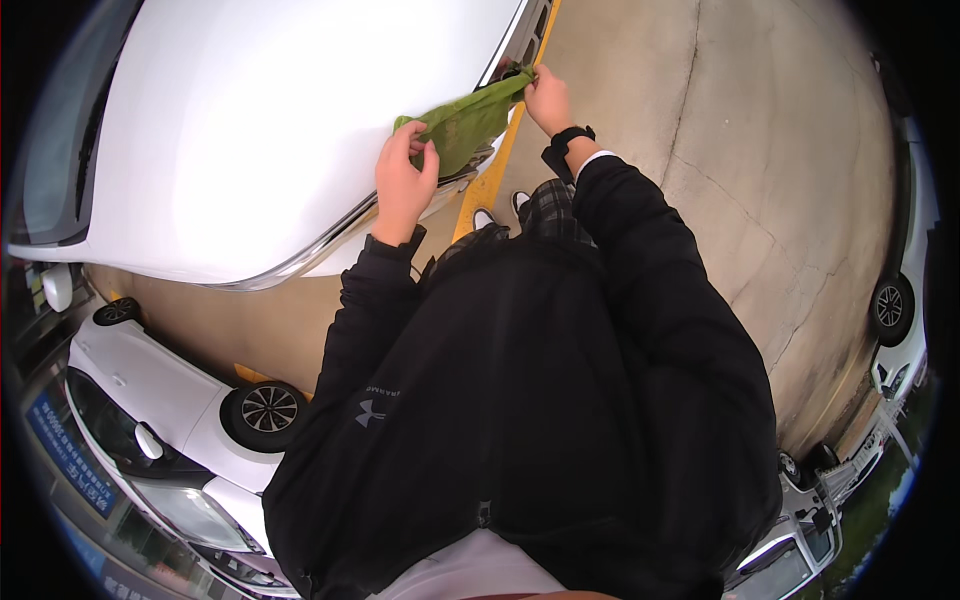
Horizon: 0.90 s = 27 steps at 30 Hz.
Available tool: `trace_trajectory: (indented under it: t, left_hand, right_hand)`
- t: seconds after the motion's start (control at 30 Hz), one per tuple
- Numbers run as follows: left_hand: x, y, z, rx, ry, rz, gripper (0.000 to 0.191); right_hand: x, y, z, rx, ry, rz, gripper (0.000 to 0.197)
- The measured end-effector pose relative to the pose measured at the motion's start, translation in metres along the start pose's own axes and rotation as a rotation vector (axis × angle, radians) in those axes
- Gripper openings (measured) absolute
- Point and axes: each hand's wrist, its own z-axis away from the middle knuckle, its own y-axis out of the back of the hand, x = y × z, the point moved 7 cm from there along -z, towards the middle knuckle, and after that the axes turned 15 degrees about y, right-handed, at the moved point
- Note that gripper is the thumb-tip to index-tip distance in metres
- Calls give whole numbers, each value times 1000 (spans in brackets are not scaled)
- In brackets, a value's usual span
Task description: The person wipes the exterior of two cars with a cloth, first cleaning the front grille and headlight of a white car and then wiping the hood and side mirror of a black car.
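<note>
A green cloth [469,127] is stretched between my two hands over the front edge of a white car's hood [262,135]. My left hand [406,176] pinches the cloth's near left corner between thumb and fingers. At the cloth's far right corner, my right hand [548,99] grips it with closed fingers. Below the cloth shows part of the car's chrome front trim [330,240]; the cloth hides some of the grille and headlight area. A black band is around my right wrist.
Yellow painted line [487,184] runs on the concrete floor [735,150] beneath the car's front, by my shoes. Another white car [172,405] is parked at the lower left. More vehicles stand along the right edge, including a white car [904,330].
</note>
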Motion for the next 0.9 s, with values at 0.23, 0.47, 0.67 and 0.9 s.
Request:
trace_trajectory:
  t: [0.23,0.47,0.67,0.9]
  left_hand:
    - [0,-7,1,-99,226,138,33]
    - [14,-44,13,-18,366,208,36]
    - [20,-81,0,-114,268,-71,35]
    - [15,-108,-11,-10,238,-206,27]
  right_hand:
    - [5,-9,-2,-22,-160,100,31]
    - [1,-33,-9,119,-66,-320,20]
    - [1,-39,21,0,73,-430,44]
    - [15,-44,12,-76,155,-465,46]
